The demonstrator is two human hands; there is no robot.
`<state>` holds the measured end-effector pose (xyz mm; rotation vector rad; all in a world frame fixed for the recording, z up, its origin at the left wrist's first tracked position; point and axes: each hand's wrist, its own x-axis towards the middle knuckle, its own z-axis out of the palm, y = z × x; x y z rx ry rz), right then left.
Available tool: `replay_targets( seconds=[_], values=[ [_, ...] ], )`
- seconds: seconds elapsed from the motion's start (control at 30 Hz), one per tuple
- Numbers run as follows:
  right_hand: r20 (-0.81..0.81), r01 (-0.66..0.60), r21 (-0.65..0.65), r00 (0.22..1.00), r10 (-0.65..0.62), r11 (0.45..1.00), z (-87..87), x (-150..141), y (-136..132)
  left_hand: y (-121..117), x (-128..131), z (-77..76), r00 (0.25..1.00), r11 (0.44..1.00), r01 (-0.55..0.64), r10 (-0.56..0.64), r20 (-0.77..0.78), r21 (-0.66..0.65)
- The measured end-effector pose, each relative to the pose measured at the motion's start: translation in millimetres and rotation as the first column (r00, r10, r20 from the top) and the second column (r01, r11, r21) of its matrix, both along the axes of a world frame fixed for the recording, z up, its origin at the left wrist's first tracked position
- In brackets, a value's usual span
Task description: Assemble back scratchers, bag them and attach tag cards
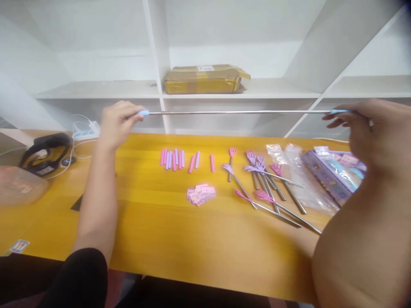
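Observation:
A long thin metal telescopic rod [237, 112] with pale blue ends is stretched out level above the yellow table [154, 226]. My left hand [117, 122] is closed on its left blue end and my right hand [366, 128] pinches its right blue end. Below, on the table, lie several pink and purple back scratchers [269, 188] with claw heads and steel shafts, a row of pink and purple grip sleeves [180, 159], and a small heap of pink tags [201, 193].
A purple packaging box [334, 173] and clear plastic bags [295, 167] lie at the table's right. Black headphones [45, 153] and a white power strip [85, 130] sit at the left. A brown parcel [205, 79] rests on the white shelving behind.

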<state>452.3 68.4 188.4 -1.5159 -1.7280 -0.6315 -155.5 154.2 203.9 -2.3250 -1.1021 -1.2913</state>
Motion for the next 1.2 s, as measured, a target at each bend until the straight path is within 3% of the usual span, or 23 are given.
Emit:
replay_targets(
  seconds=[0.13, 0.23, 0.33, 0.5, 0.83, 1.2],
  values=[
    [0.171, -0.352, 0.065, 0.926, 0.337, 0.934, -12.3, -81, 10, -23, 86, -27.9, 0.994, 0.998, 0.048, -0.052, -0.1, -0.048],
    [0.221, -0.365, -0.024, 0.906, 0.361, 0.931, -38.3, -145, 17, -37, 136, -53.0, 0.986, 0.997, 0.036, -0.046, -0.158, -0.07],
    [0.239, -0.4, -0.153, 0.873, 0.426, 0.904, -53.6, -174, 19, -36, 145, -62.9, 0.964, 0.992, 0.061, -0.086, -0.25, -0.109],
    [0.205, -0.419, -0.226, 0.862, 0.464, 0.879, -45.3, -165, 14, -30, 129, -54.7, 0.943, 0.985, 0.093, -0.134, -0.305, -0.148],
    [0.147, -0.424, -0.361, 0.854, 0.499, 0.831, -40.3, -161, 14, -33, 134, -54.1, 0.944, 0.978, 0.101, -0.153, -0.292, -0.184],
    [0.161, -0.439, -0.276, 0.856, 0.492, 0.855, -44.0, -159, 15, -33, 133, -51.7, 0.938, 0.982, 0.127, -0.163, -0.305, -0.137]
  ],
)
